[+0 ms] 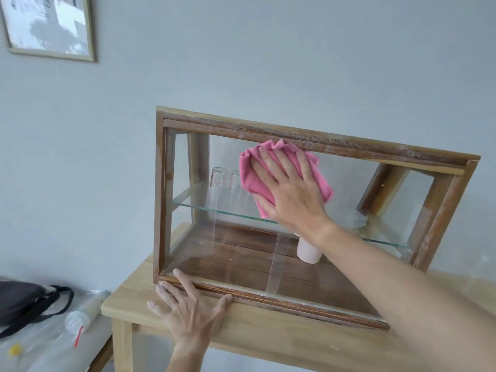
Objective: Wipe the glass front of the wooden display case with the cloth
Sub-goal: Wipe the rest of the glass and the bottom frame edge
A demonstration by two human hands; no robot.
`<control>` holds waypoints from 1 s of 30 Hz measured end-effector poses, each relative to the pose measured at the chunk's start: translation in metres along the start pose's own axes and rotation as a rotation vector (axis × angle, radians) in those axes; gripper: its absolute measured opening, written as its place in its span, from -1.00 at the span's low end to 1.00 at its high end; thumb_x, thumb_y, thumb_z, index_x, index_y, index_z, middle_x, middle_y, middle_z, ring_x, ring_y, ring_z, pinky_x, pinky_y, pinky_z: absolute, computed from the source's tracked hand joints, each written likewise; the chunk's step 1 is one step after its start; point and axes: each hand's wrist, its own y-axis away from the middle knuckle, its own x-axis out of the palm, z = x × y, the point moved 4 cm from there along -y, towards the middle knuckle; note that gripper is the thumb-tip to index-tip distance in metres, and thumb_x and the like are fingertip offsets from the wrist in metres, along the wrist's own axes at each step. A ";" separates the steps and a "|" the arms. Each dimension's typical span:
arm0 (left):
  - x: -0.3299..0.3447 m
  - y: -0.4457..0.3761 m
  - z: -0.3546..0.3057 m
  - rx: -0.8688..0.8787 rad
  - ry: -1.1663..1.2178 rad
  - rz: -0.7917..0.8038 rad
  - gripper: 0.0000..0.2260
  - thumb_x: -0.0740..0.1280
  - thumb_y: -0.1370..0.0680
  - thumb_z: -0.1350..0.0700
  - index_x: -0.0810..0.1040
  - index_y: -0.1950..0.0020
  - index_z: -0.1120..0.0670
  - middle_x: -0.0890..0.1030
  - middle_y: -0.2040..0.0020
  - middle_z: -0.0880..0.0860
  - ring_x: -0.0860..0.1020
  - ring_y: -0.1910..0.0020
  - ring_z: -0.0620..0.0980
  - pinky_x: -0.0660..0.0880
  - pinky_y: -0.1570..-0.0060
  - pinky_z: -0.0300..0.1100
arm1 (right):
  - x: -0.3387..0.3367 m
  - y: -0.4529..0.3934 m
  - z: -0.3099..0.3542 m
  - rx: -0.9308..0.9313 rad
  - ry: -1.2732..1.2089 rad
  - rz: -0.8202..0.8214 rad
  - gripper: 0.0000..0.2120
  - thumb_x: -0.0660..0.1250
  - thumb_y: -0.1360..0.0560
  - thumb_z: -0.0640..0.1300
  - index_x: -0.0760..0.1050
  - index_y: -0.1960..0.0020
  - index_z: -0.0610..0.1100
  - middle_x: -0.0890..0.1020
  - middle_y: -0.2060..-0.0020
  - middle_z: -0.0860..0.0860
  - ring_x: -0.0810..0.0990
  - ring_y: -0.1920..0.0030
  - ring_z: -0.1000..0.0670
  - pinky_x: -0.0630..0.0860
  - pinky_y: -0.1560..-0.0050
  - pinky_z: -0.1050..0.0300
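**Cloth pressed on the upper glass of the case**

Pale grey wall fills the background, with a framed picture [49, 25] hanging at the upper left. Against this wall stands a light wooden desk [257, 326], and the case [308, 140] sits on top of it. The glass front [214, 253] of the case leans back toward the top.

The right hand [288, 189] lies flat with fingers spread and presses a pink cloth [251, 181] on the upper middle part of the glass, just under the top rail. The hand does not grip the cloth; it holds it only by pressure of the open palm. The left hand [192, 310] is also open, holding nothing, and rests on the desk edge with its fingertips touching the bottom rail near the left corner.

Inside the case, a glass shelf [214, 209] carries two clear beakers [218, 178] to the left of the cloth. On the floor of the case stands a pale pink bottle [308, 251], partly hidden behind the right wrist.

Left of the desk, on a lower surface, lie a dark bag [21, 302] and a plastic bottle [83, 312].
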 end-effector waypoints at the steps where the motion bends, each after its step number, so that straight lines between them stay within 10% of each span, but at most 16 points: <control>1: -0.001 0.000 0.000 0.001 0.006 -0.006 0.22 -0.10 -0.28 -0.66 -0.53 -0.43 0.27 0.02 -0.59 0.38 -0.06 -0.60 0.29 -0.04 -0.46 0.36 | 0.000 -0.007 0.006 -0.017 0.005 -0.005 -0.30 0.15 -0.62 0.20 0.09 -0.68 -0.02 0.11 -0.66 -0.04 0.03 -0.65 -0.16 -0.12 -0.62 -0.28; 10: -0.004 -0.001 0.002 0.011 0.009 -0.025 0.22 -0.10 -0.26 -0.67 -0.52 -0.48 0.21 0.05 -0.58 0.40 -0.03 -0.60 0.32 -0.02 -0.47 0.35 | 0.043 0.072 0.077 -0.343 0.058 0.167 -0.24 0.20 -0.65 0.09 -0.15 -0.69 0.01 -0.13 -0.67 -0.01 -0.25 -0.64 -0.15 -0.25 -0.60 -0.27; 15: -0.009 0.003 0.001 0.026 0.029 -0.030 0.21 -0.07 -0.29 -0.65 -0.44 -0.54 0.19 0.00 -0.59 0.39 -0.05 -0.60 0.32 0.00 -0.49 0.33 | 0.045 0.143 0.047 -0.436 0.132 0.299 -0.12 0.33 -0.54 0.10 -0.10 -0.69 0.05 -0.11 -0.67 0.00 0.04 -0.65 -0.12 -0.16 -0.59 -0.33; 20: -0.013 0.017 -0.002 0.057 0.027 -0.033 0.13 -0.04 -0.38 -0.59 -0.43 -0.54 0.21 -0.09 -0.60 0.37 -0.05 -0.60 0.32 0.07 -0.51 0.26 | 0.022 0.141 -0.016 -0.233 0.079 0.245 -0.17 0.26 -0.58 0.26 -0.06 -0.69 0.04 -0.01 -0.67 -0.05 0.03 -0.64 -0.19 -0.13 -0.58 -0.39; 25: -0.010 0.042 -0.028 0.141 0.182 -0.090 0.07 0.04 -0.48 -0.49 -0.46 -0.50 0.26 -0.11 -0.59 0.39 -0.04 -0.61 0.30 0.07 -0.54 0.18 | 0.000 0.113 -0.088 0.418 0.020 0.102 -0.14 0.08 -0.60 0.36 -0.15 -0.69 -0.06 -0.19 -0.66 -0.14 -0.17 -0.64 -0.29 -0.33 -0.51 -0.43; 30: -0.002 0.081 -0.088 0.334 0.476 -0.138 0.01 0.29 -0.50 -0.31 -0.20 -0.61 0.23 -0.15 -0.60 0.36 -0.11 -0.61 0.30 -0.05 -0.55 0.20 | 0.011 0.138 -0.053 0.668 -0.110 0.141 -0.19 0.03 -0.62 0.30 -0.03 -0.67 -0.19 -0.07 -0.64 -0.28 -0.13 -0.62 -0.39 -0.23 -0.48 -0.53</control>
